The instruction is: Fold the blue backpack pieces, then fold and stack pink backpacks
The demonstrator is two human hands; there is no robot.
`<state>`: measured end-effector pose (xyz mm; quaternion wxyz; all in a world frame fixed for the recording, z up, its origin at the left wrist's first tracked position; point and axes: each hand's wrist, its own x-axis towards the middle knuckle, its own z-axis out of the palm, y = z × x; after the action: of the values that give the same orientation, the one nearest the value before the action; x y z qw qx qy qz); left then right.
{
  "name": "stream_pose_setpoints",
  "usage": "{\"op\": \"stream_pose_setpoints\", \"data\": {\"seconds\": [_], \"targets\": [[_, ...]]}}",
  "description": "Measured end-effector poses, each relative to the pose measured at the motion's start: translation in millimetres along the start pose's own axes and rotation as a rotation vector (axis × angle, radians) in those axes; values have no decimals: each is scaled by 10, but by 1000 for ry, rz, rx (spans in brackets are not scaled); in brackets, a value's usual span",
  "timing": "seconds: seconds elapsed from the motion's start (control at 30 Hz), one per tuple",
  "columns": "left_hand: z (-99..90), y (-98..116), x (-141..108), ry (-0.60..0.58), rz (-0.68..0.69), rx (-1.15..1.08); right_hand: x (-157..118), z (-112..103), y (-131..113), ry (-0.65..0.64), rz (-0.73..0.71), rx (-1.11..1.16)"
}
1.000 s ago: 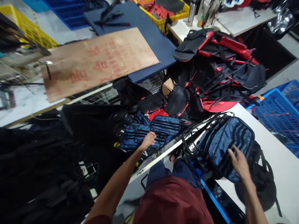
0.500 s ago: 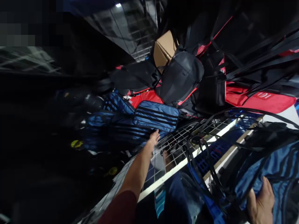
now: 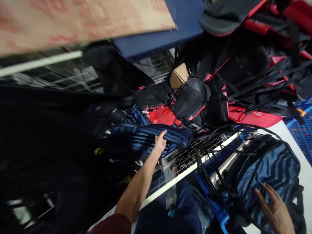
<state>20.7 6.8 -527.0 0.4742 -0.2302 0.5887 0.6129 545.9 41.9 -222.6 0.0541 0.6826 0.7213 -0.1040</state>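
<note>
My left hand (image 3: 161, 142) reaches into a wire-mesh shelf and is closed on a blue-and-black striped bag (image 3: 177, 134), with its fingertips partly hidden. More blue striped fabric lies under and behind that bag. At the lower right, my right hand (image 3: 274, 206) is open, fingers apart, over a blue-and-black striped backpack (image 3: 273, 162). Whether those fingers touch the cloth I cannot tell. Loose black straps trail from the backpack across the shelf edge.
Black-and-red backpacks (image 3: 192, 97) are heaped at the back and right. A small cardboard box (image 3: 179, 76) sits among them. A pale shelf rail (image 3: 170, 186) crosses in front of me. A large cardboard sheet (image 3: 85, 19) hangs overhead, and a blue crate (image 3: 301, 130) stands at right.
The striped bag at my left hand has tipped, showing a narrower side, and the hand has closed on it. My right hand has lifted its fingers from the backpack. The view has shifted.
</note>
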Motion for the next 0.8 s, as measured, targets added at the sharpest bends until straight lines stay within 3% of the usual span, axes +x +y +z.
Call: {"op": "stream_pose_setpoints", "data": {"seconds": [0.1, 0.13, 0.2, 0.3, 0.4, 0.53, 0.7, 0.8], "targets": [[56, 452, -797, -89, 95, -40, 30, -299, -894, 148, -164, 81], [68, 569, -1069, -116, 129, -32, -13, -356, -1263, 101, -260, 170], [83, 766, -1587, -153, 224, 14, -161, -380, -1964, -131, -473, 316], [107, 1032, -2231, -162, 389, 99, -452, -259, -2670, -398, -709, 407], [124, 1302, -2684, -128, 478, 76, -704, -152, -2929, -417, -718, 484], [38, 1549, -3155, -224, 450, 12, -838, -266, -3036, -236, -636, 596], [-259, 1482, -3617, -584, 240, 192, -881, -527, -3111, -192, -658, 759], [-427, 1337, -3737, -672, 206, 216, -924, -521, -3060, -198, -680, 775]]}}
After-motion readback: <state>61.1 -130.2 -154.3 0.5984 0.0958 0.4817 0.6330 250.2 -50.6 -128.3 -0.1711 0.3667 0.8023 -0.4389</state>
